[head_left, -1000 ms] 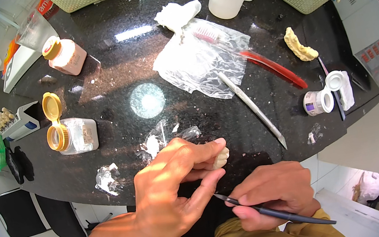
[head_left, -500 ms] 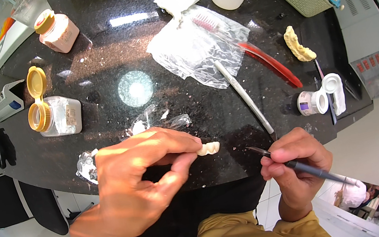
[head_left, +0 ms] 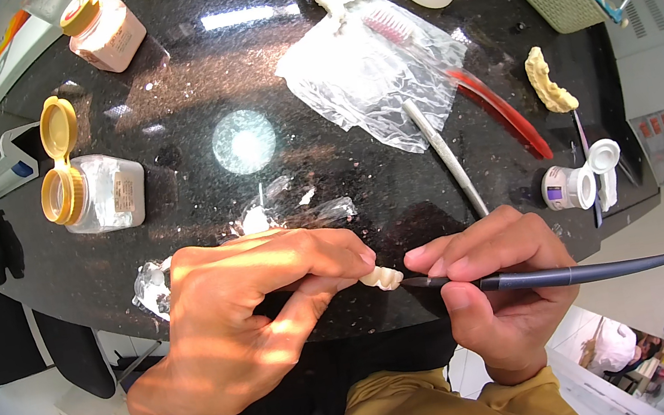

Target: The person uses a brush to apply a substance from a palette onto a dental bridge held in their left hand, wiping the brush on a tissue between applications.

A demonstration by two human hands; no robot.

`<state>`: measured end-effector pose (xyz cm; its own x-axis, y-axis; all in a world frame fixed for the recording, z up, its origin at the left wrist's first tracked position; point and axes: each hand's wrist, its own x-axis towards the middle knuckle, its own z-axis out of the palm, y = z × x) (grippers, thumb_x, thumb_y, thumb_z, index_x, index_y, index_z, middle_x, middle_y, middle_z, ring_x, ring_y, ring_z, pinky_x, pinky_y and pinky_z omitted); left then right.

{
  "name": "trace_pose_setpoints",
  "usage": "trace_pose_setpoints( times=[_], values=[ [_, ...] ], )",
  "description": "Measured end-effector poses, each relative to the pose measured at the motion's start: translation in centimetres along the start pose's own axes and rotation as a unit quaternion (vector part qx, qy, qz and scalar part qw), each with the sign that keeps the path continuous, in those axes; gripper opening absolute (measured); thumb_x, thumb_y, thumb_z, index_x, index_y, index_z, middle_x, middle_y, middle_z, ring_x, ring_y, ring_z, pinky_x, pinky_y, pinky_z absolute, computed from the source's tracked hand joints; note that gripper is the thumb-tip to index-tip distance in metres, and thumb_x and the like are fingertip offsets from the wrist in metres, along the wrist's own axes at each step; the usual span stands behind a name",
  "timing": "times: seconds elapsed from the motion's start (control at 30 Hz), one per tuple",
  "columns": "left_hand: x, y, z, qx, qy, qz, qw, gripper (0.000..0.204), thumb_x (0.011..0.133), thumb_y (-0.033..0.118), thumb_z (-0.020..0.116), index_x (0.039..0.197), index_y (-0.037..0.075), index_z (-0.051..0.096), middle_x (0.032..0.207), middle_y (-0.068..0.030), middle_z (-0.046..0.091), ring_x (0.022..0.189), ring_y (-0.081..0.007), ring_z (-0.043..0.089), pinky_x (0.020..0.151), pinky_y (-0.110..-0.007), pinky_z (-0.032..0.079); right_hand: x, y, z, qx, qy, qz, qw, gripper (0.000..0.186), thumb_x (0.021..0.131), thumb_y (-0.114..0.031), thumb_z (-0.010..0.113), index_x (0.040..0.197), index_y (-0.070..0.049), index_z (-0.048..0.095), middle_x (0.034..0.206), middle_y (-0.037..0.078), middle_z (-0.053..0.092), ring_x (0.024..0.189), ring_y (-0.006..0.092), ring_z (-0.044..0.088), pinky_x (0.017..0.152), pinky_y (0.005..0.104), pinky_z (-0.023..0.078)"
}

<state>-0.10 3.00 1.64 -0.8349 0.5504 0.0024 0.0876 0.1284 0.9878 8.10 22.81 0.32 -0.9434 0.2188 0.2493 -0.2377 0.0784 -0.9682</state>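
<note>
In the head view, a short row of false teeth [head_left: 381,279] is pinched between the thumb and fingers of the left hand [head_left: 235,310], at the near edge of the dark table [head_left: 188,174]. A black-handled tool [head_left: 585,272] is gripped by the right hand [head_left: 510,314], its tip brought to the teeth's right end; actual contact cannot be told. The tooth shapes are already formed; shaping seems under way, but what remains cannot be judged.

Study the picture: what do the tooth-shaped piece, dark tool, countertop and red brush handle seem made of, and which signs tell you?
Tooth-shaped piece: perhaps ceramic or resin, judging by its smooth, cream surface.
Dark tool: handle probably plastic, with an even, soft sheen.
Countertop: likely polished stone, dark, speckled and mirroring light.
Red brush handle: likely glossy plastic, given its bright, uniform colour.
</note>
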Motion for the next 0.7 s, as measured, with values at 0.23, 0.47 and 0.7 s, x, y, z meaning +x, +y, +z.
trace_pose_setpoints(
  times=[0.23, 0.47, 0.7],
  values=[
    [-0.08, -0.24, -0.08, 0.002, -0.001, 0.006, 1.000, 0.030, 0.069, -0.024, 0.058, 0.088, -0.007, 0.074, 0.094, -0.0236, 0.075, 0.087, -0.0254, 0.076, 0.080, -0.031, 0.061, 0.18, -0.25, 0.26, -0.033, -0.011, 0.011, 0.999, 0.021, 0.071, 0.008, 0.079, 0.089, 0.003, 0.069, 0.084, 0.015, 0.074, 0.078, 0.0222, 0.075, 0.068, 0.0282, 0.059],
    [-0.10, -0.40, 0.01, 0.003, 0.007, 0.010, 1.000, 0.025, 0.070, -0.022, 0.066, 0.087, -0.006, 0.075, 0.092, -0.0231, 0.075, 0.087, -0.0260, 0.076, 0.080, -0.032, 0.061, 0.21, -0.07, 0.40, -0.074, -0.020, -0.024, 0.997, 0.021, 0.070, 0.006, 0.080, 0.087, -0.001, 0.071, 0.082, 0.012, 0.073, 0.079, 0.0236, 0.076, 0.067, 0.0288, 0.060],
    [-0.16, -0.45, 0.24, 0.011, 0.018, 0.010, 1.000, 0.020, 0.071, -0.019, 0.073, 0.086, -0.006, 0.076, 0.091, -0.0224, 0.076, 0.086, -0.0263, 0.077, 0.079, -0.032, 0.061, 0.17, 0.06, 0.53, -0.103, -0.022, -0.053, 0.993, 0.020, 0.070, 0.004, 0.081, 0.085, -0.002, 0.070, 0.079, 0.010, 0.072, 0.077, 0.0237, 0.076, 0.064, 0.0271, 0.059]
  ],
)
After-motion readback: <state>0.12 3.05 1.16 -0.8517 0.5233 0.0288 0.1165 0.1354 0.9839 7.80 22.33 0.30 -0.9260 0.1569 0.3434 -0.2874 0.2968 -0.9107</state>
